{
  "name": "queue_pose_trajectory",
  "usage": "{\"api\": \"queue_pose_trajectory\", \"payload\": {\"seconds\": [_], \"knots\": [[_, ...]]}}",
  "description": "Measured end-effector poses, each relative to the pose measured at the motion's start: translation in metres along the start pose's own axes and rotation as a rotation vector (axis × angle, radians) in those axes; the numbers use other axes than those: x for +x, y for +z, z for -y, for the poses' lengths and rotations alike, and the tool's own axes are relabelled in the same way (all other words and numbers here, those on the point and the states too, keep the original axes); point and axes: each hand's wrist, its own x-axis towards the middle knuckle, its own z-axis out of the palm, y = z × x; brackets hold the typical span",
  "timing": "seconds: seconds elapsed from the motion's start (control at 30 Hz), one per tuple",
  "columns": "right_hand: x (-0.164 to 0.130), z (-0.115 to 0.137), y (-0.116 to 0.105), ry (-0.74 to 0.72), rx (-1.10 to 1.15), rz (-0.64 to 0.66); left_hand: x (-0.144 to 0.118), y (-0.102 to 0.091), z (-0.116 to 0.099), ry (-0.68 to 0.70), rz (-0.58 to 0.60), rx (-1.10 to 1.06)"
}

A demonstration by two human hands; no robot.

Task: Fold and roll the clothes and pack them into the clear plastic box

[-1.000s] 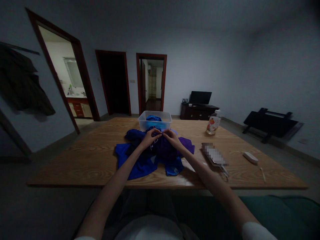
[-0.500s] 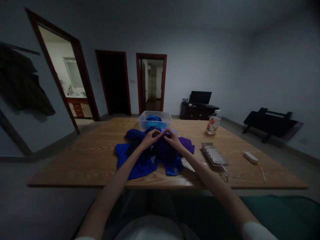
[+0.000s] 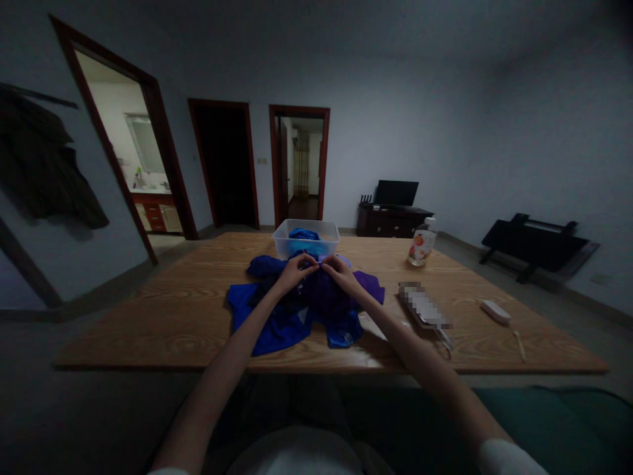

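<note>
A rumpled purple garment (image 3: 329,295) and blue clothing (image 3: 281,333) lie heaped at the middle of the wooden table (image 3: 182,330). Over the far part of the heap, my left hand (image 3: 295,274) pinches the purple cloth between thumb and fingers. Close beside it, my right hand (image 3: 340,273) is closed in a similar pinch on the same cloth, the fingertips of the two hands almost meeting. What exactly sits between the fingertips is too small to make out. Just beyond the hands stands a clear plastic bin (image 3: 329,232) with bright blue cloth (image 3: 304,234) inside.
Right of the heap lies a blurred-out flat object (image 3: 422,307) with a strap. A bottle with fruit pictures (image 3: 422,245) stands farther back. Near the right edge are a white oblong case (image 3: 495,311) and a thin pale stick (image 3: 519,346).
The right hand's fingers have flattened a little and shifted slightly at the pinch. My left hand has barely moved, and the clothing heap keeps its place.
</note>
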Motion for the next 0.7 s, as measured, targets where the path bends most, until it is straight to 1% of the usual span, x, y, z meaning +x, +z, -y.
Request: {"api": "queue_pose_trajectory", "payload": {"seconds": [0.27, 0.47, 0.57, 0.7], "knots": [[-0.0023, 0.0001, 0.0004, -0.027, 0.011, 0.017, -0.0002, -0.0008, 0.0042, 0.027, -0.029, 0.063], [-0.0046, 0.0005, 0.0014, -0.032, -0.018, 0.015, 0.0001, 0.0001, 0.0081, 0.009, 0.038, 0.123], [-0.006, 0.0012, 0.0019, -0.05, -0.065, 0.007, 0.0001, -0.0003, 0.0093, -0.001, 0.053, 0.139], [-0.0076, 0.0049, 0.0027, -0.129, -0.169, -0.022, -0.0001, -0.0009, 0.0076, 0.005, 0.051, 0.09]]}}
